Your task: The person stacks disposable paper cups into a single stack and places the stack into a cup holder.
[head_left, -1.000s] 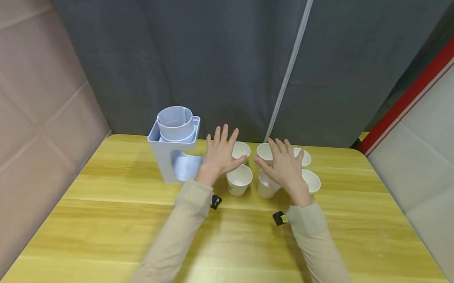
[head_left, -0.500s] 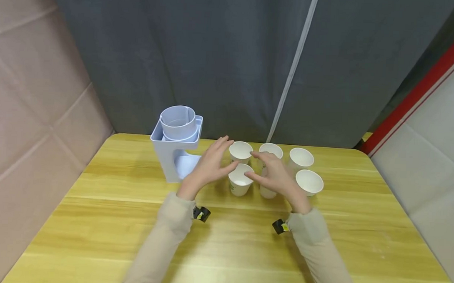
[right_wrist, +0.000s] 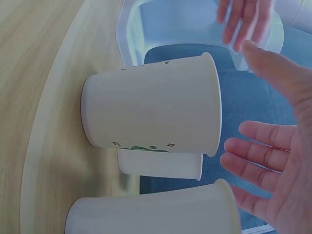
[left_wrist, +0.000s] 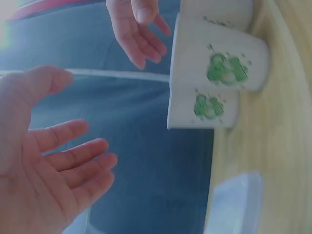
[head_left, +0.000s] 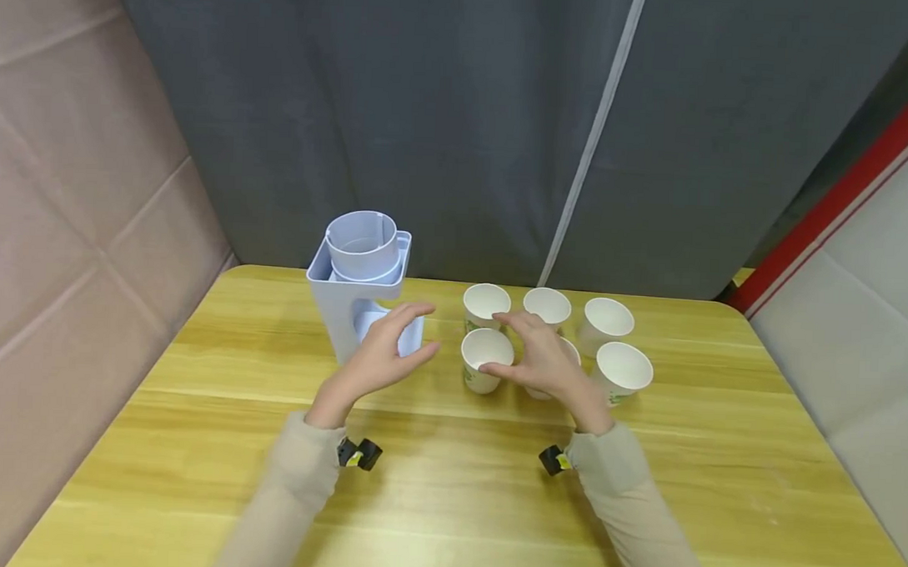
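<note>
Compared with a second ago, the left hand (head_left: 376,360) has drawn back from the six white cups (head_left: 624,369) to the blue stand (head_left: 333,313); the right hand (head_left: 547,358) stays over the cups. Both hands' fingers are loosely spread, gripping nothing. The cups stand upright on the bench (head_left: 446,508). The right hand partly hides the front middle cup (head_left: 571,349).

White tapered paper cups (head_left: 487,348), right of centre: smooth, matt. Pale-blue boxy plastic stand (head_left: 339,304), left of centre: smooth, satiny. Yellow wood-grain tabletop (head_left: 447,483), lower frame: glossy. Dark-grey cloth curtain (head_left: 429,132), upper frame: matt.
</note>
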{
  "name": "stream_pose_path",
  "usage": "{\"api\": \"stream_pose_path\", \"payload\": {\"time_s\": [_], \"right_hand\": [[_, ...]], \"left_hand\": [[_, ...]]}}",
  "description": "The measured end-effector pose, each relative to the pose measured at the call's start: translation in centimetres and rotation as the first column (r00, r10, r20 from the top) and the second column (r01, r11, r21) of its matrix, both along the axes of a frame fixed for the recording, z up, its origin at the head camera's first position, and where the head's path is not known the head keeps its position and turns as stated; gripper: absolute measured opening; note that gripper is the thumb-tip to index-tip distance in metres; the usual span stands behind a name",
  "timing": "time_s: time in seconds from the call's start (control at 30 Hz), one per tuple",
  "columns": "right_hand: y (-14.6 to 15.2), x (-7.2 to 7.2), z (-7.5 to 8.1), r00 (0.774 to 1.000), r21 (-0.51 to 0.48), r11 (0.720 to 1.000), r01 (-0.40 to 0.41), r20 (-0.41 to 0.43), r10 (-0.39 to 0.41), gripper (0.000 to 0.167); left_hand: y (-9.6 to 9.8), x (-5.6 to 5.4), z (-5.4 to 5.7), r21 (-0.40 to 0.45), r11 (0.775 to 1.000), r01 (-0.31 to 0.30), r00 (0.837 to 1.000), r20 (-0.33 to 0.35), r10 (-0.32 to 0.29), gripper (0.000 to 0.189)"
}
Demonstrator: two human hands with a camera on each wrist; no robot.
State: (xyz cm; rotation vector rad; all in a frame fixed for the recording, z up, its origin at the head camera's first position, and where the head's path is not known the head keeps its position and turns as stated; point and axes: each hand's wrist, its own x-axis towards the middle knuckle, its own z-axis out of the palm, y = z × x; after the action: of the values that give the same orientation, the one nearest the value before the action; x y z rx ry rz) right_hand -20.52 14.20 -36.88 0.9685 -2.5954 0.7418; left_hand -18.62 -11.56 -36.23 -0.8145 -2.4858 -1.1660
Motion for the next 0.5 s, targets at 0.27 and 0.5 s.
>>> {"api": "stream_pose_path", "payload": {"time_s": [0.27, 0.5], "right_hand": [[-0.1, -0.1, -0.1, 1.000, 0.007, 1.000, -0.005, 0.006, 0.005, 0.075], [-0.1, -0.2, -0.2, 1.000, 0.010, 1.000, -0.005, 0.018, 0.005, 0.076]], "left_hand": [[-4.6, 1.2, -0.3, 0.084, 0.996, 0.035, 0.987, 0.156, -0.047, 0.041], [-9.6, 1.6, -0.8, 0.224, 0.974, 0.036, 0.949, 0.299, -0.104, 0.037]]}}
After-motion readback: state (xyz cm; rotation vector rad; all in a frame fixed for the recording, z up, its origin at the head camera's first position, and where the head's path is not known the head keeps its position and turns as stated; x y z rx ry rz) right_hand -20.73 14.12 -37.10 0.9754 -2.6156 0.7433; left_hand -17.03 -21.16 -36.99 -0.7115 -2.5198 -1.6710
